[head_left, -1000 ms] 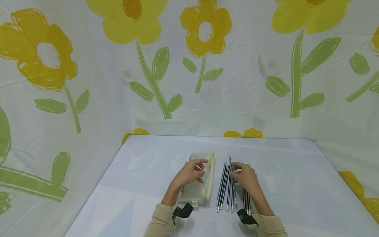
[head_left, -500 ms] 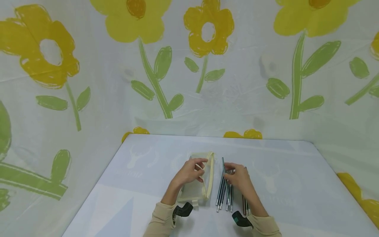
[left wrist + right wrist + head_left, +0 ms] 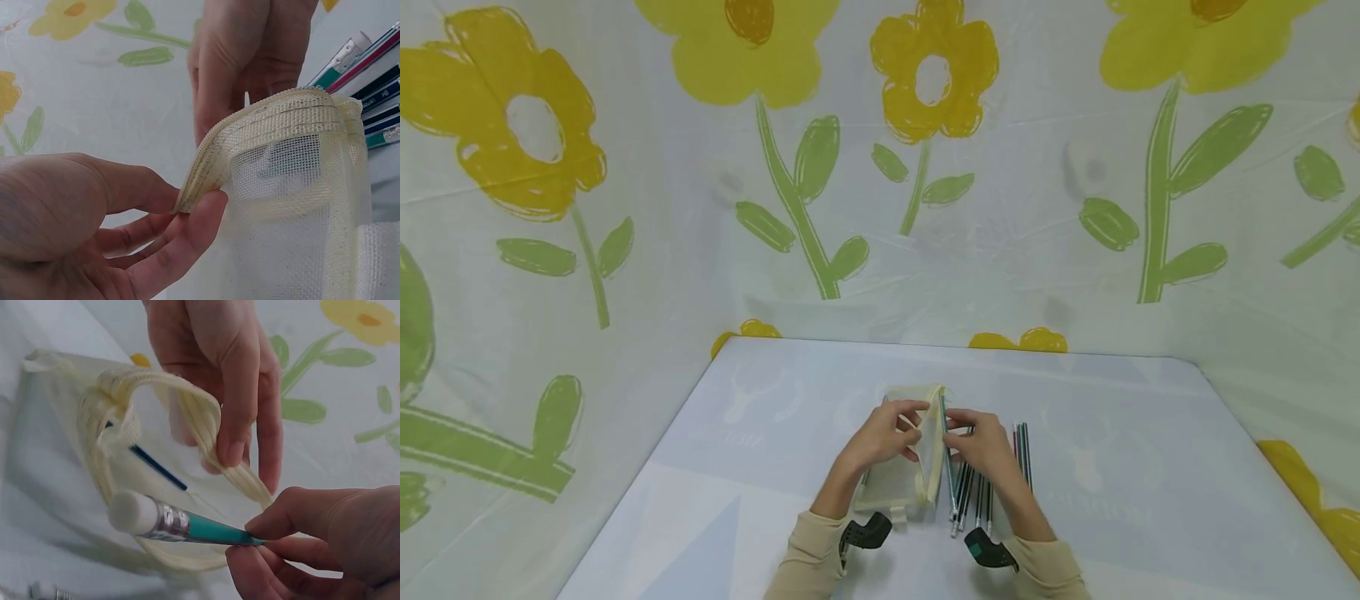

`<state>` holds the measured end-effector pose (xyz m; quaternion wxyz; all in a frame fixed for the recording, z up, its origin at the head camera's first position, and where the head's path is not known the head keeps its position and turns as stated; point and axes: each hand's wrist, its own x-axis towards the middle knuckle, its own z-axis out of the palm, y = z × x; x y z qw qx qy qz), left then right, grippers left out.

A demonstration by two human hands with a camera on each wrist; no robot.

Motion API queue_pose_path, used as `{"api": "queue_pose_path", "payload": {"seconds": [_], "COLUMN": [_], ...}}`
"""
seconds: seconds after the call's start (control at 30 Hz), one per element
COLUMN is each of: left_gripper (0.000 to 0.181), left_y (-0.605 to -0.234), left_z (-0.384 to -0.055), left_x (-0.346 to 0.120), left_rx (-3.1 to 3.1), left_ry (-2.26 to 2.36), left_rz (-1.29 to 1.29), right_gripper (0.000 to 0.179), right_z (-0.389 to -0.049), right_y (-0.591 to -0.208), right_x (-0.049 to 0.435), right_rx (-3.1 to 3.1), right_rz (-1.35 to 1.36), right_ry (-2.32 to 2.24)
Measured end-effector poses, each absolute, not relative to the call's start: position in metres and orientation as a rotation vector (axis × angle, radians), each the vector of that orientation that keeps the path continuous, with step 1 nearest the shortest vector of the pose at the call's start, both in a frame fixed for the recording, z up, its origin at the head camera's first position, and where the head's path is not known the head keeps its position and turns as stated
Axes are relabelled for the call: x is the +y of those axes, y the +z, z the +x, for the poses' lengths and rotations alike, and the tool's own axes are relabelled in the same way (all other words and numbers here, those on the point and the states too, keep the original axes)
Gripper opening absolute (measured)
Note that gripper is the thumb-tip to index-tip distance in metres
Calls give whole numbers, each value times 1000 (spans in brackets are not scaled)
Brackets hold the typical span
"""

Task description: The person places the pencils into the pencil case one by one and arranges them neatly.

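Note:
A cream mesh pencil case (image 3: 891, 483) with a zipper lies on the table. My left hand (image 3: 883, 437) pinches its zipper edge between thumb and fingers, and the mouth gapes toward the right. In the right wrist view a dark blue pencil (image 3: 159, 467) shows inside the case. My right hand (image 3: 985, 446) pinches a teal pencil (image 3: 215, 531) with a white eraser (image 3: 134, 514) at its end. This pencil stands right at the case's opening, its eraser end toward me. Just right of the case, under my right hand, several dark pencils (image 3: 982, 500) lie side by side.
More pencils (image 3: 1024, 454) lie farther right, partly hidden behind my right forearm. The white table (image 3: 1120, 467) is backed by a flower-print curtain (image 3: 1000, 275). A black wrist camera (image 3: 868, 531) sits on my left wrist, another on my right.
My right hand has moved left with the teal pencil, from above the loose pencils to the case's opening. My left hand has stayed on the case's edge.

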<state>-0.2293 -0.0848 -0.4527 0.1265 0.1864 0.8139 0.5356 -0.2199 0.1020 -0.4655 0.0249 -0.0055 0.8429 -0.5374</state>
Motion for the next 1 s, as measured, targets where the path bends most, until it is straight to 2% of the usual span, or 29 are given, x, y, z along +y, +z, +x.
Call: {"api": "queue_pose_path", "payload": {"seconds": [1.0], "left_gripper": [48], "left_y": [-451], "left_z": [-227], "left_x": [-77], "left_rx": [2358], "left_ry": [1530], "left_rz": [572], "right_gripper": [45], "right_z": [-229], "right_y": [-473], "right_x": [91], "right_rx": [2430], "right_rz": [103], "right_ry": [-1912]}}
